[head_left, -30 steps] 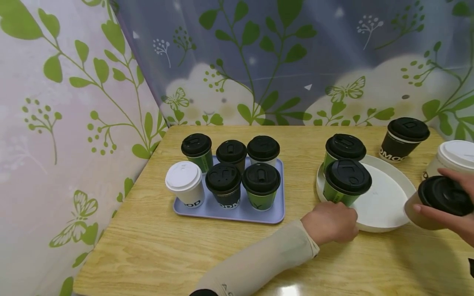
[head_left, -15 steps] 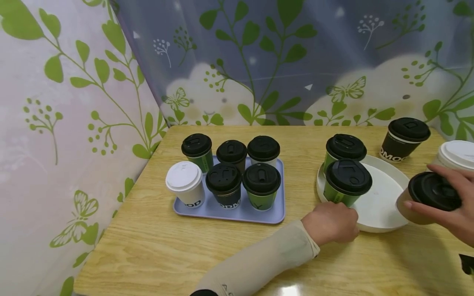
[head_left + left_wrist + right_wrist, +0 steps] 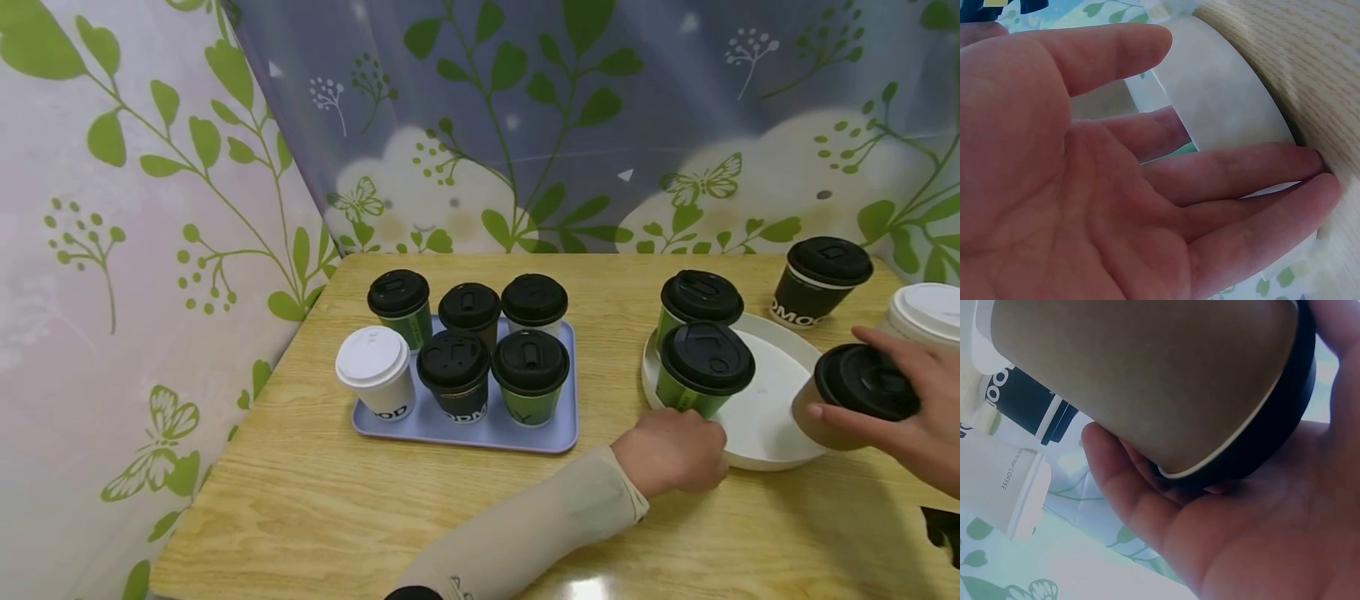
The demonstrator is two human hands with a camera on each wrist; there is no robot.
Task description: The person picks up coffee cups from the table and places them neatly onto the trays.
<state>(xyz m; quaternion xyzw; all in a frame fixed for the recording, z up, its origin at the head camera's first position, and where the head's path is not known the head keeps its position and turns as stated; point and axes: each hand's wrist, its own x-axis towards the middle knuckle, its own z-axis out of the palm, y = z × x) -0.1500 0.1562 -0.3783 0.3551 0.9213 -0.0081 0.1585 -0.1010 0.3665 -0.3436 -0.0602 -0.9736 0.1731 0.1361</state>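
Note:
My right hand holds a brown paper coffee cup by its black lid, thumb on the near side and fingers around the far side. The cup is slightly tilted and overlaps the right rim of a round white tray in the head view. On that tray's left side stand two green coffee cups with black lids, a front one and a rear one. My left hand touches the tray's near left edge. In the left wrist view its fingers lie nearly straight against the tray wall.
On the left, a lavender rectangular tray carries several lidded coffee cups in two rows. A black cup stands behind the round tray. To its right is a white cup. A patterned cloth wall borders the wooden table.
My right hand has moved left with the brown cup, bringing it over the round tray's right rim. The left hand has stayed in place.

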